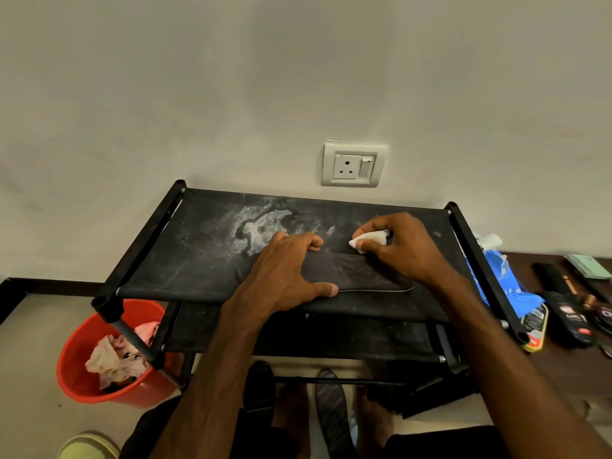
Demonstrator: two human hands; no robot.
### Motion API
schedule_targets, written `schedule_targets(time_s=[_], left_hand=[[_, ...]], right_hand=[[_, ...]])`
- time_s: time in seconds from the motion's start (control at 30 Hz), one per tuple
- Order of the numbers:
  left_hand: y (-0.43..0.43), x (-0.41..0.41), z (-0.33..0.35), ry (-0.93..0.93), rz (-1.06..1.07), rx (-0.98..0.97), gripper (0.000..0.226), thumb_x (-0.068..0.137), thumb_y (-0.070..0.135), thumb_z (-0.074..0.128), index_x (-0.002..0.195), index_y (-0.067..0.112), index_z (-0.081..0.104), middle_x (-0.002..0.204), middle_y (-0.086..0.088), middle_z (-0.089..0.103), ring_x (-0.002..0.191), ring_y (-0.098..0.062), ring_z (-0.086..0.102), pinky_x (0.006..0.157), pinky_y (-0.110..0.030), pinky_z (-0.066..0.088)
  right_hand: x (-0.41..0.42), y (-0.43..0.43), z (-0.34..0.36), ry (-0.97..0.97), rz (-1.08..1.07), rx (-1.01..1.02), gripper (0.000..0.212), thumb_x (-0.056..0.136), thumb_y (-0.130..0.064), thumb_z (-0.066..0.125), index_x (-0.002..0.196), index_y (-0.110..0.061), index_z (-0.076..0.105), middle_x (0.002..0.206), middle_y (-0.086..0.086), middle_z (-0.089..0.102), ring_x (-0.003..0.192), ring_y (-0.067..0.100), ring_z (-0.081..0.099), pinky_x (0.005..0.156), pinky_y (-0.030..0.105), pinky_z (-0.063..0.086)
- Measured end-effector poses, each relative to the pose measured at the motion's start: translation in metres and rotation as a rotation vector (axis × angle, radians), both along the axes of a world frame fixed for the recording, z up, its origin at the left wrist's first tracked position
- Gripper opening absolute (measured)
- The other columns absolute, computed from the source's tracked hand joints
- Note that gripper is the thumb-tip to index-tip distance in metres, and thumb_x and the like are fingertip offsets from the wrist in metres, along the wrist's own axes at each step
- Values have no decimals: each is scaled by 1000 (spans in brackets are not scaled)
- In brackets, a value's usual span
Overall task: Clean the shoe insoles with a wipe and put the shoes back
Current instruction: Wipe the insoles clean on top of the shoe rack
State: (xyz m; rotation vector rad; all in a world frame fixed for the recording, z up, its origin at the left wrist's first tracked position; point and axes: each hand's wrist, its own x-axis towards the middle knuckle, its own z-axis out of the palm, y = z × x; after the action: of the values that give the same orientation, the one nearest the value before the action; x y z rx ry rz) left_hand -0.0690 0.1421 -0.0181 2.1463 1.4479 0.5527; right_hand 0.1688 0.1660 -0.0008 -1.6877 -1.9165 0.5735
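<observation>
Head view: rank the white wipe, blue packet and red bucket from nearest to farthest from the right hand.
1. white wipe: pinched in the right hand itself.
2. blue packet: just right of the rack.
3. red bucket: on the floor, far left.

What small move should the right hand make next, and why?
Probably draw the wipe along the insole toward the left hand. The right hand pinches it at the insole's right end, the left hand holds the insole down on the rack, and the stretch between the hands shows pale marks.
</observation>
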Motion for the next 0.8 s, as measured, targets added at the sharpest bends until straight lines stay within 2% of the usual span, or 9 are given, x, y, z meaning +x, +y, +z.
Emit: schedule_targets(time_s=[0.1, 0.2, 0.33, 0.43, 0.67, 0.8], left_hand=[[-1, 0, 0, 10, -7, -1, 80, 69, 59, 83, 137, 31, 52, 113, 20, 45, 121, -10, 42, 103, -33, 42], [0, 1, -2, 38, -9, 5, 80, 71, 62, 80, 138, 31, 51, 130, 14, 53, 125, -11, 38, 104, -34, 39], [1, 3, -3, 68, -9, -5, 79, 72, 62, 78, 140, 33, 49, 139, 11, 51, 130, -13, 35, 109, -37, 35], [1, 5, -3, 93, 0, -2, 78, 73, 62, 77, 140, 34, 48, 141, 11, 50, 132, -15, 33, 112, -40, 33], [1, 5, -2, 103, 7, -20, 76, 75, 60, 77, 140, 33, 47, 140, 9, 50, 132, -17, 33, 112, -44, 33], [0, 5, -2, 89, 7, -23, 77, 75, 60, 77, 141, 32, 47, 140, 9, 51, 133, -17, 33, 113, -43, 32]], right_hand=[[-4, -1, -2, 3, 31, -39, 9, 87, -25, 80, 92, -32, 82, 90, -16, 74, 82, 0, 67, 65, 11, 47], [-8, 2, -4, -14, 35, -49, 8, 88, -25, 79, 92, -31, 82, 92, -12, 75, 81, 3, 68, 64, 14, 50], [-10, 5, -5, -82, 45, -90, 9, 90, -22, 77, 94, -30, 81, 99, -3, 77, 88, 10, 69, 81, 32, 60], [-17, 5, -5, -148, 91, -93, 12, 92, -19, 75, 97, -27, 82, 101, -3, 77, 91, 12, 69, 88, 38, 60], [-42, 2, -1, -171, 239, -90, 22, 90, -8, 73, 102, -25, 82, 105, -2, 78, 93, 15, 71, 87, 39, 60], [-36, 3, 2, -211, 223, -79, 21, 90, -14, 74, 100, -31, 81, 103, -6, 77, 92, 14, 70, 85, 42, 60]])
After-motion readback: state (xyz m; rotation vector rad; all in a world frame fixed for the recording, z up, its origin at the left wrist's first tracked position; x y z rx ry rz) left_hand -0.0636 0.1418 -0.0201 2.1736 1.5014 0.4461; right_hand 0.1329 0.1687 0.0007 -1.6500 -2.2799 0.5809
